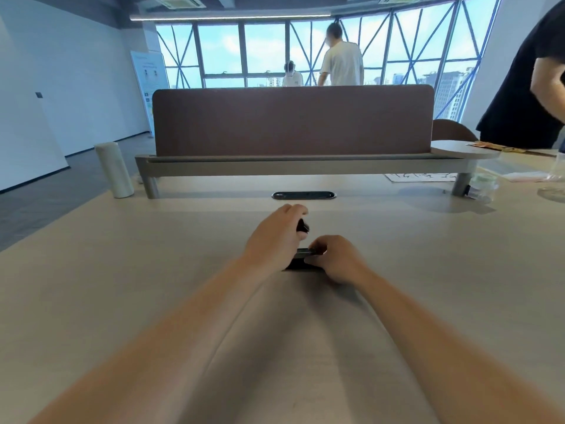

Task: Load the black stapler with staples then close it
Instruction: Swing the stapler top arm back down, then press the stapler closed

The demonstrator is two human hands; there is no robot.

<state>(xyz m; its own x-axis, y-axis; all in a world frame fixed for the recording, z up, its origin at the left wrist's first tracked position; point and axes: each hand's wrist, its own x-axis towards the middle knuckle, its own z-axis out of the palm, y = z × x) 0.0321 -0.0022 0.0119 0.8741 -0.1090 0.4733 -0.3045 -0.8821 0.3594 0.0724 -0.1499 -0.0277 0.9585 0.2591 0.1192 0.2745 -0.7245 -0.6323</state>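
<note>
Left hand (276, 237) grips the black stapler (301, 260) lid raised; right hand (334, 258) pinches its magazine on the desk (153, 270). Risk: lid snapping onto fingers.

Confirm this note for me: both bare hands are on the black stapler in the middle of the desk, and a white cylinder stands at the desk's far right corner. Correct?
Not quite. The head view shows the white cylinder standing at the desk's far left corner, not the right. The rest holds: the left hand and right hand are both on the black stapler in the middle of the desk.
</note>
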